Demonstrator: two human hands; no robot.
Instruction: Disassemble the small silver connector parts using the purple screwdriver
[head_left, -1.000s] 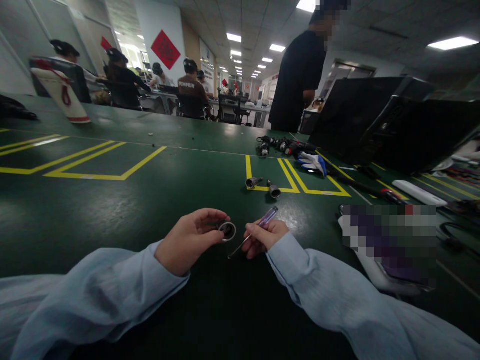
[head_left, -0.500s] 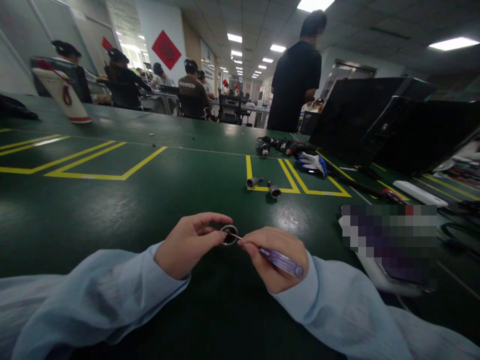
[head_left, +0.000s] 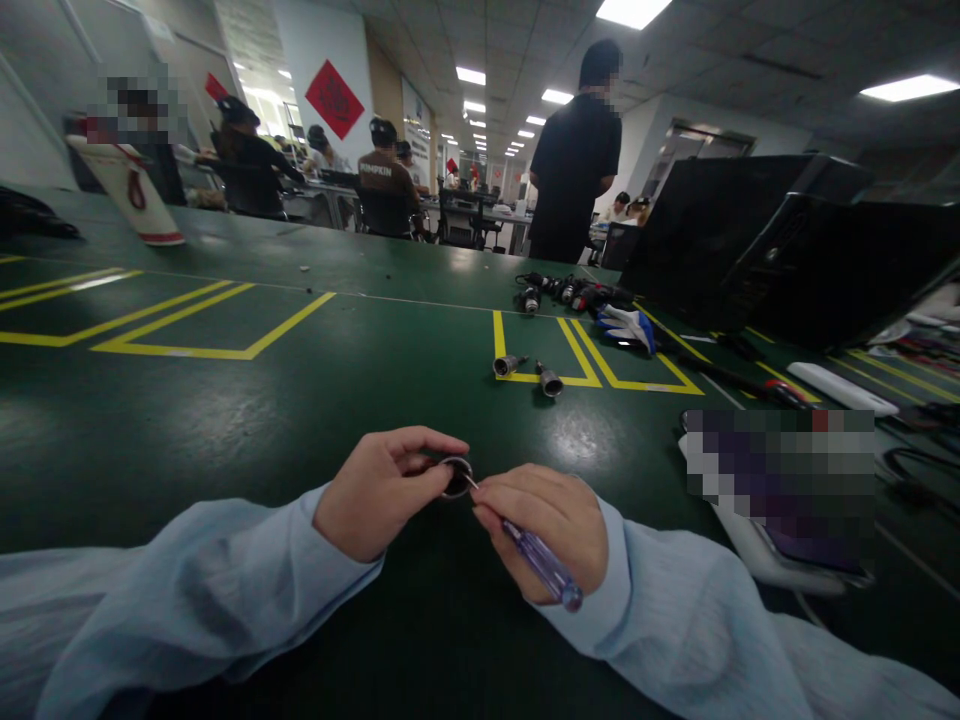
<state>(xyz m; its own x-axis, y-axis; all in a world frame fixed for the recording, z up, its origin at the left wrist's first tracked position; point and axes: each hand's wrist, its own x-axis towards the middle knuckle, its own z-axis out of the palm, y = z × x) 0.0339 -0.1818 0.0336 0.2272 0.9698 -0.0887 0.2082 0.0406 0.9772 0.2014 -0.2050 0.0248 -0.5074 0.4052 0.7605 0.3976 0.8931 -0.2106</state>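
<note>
My left hand point(head_left: 382, 490) pinches a small round metal part point(head_left: 454, 476) with a dark centre, held just above the green table point(head_left: 225, 420). My right hand point(head_left: 547, 530) grips a small screwdriver point(head_left: 536, 555) with a clear purple handle. Its thin metal tip points up and left into the open face of the round part. Both hands meet at the near middle of the table, and both wear light blue sleeves.
Two small metal cylinders point(head_left: 525, 372) lie on yellow floor-style markings further out. A pile of dark parts point(head_left: 562, 292), a white and blue glove point(head_left: 626, 325) and black cases point(head_left: 750, 250) sit to the right. A person in black point(head_left: 574, 160) stands behind; others sit beyond.
My right hand flipped the screwdriver so that its tip, first pointing toward me, now reaches into the round part; the handle end has swung down toward me. The left hand stayed almost still.
</note>
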